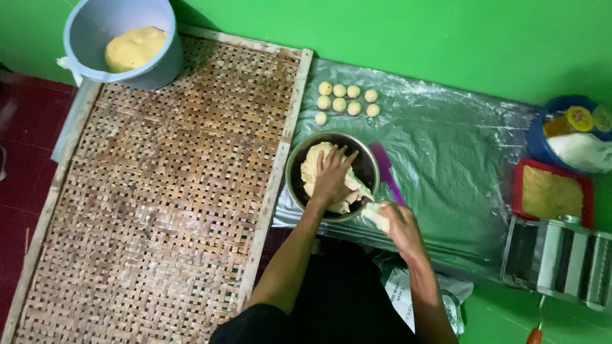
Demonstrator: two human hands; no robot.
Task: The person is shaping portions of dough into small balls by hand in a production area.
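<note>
Head cam, looking straight down: left hand (333, 175) is spread palm-down w/ fingers splayed, pressing on the pale yellow dough (317, 164) inside the steel bowl (370, 171); no pinch, just flat contact, so it holds nothing closed. Right hand (400, 224) sits just outside the bowl's near-right rim, fingers curled round a small dough lump (377, 216) w/ a bit of pale green wrap showing at its top end. That lump's long axis runs roughly diagonal, pointing up-left toward the bowl, and it's touching or nearly touching the rim; can't tell which. So main dough mass lies up-left of the right hand's grip and directly under the left, i.e. left hand is the nearer one to the bulk. Bowl rests on a clear plastic sheet (446, 153), beside a purple scraper (385, 167) at its right edge. Row of small dough balls (347, 100) lies farther up the sheet, well apart from both hands. Woven bamboo tray (166, 191) to the left, bucket (95, 25) w/ more dough at its far corner.
</note>
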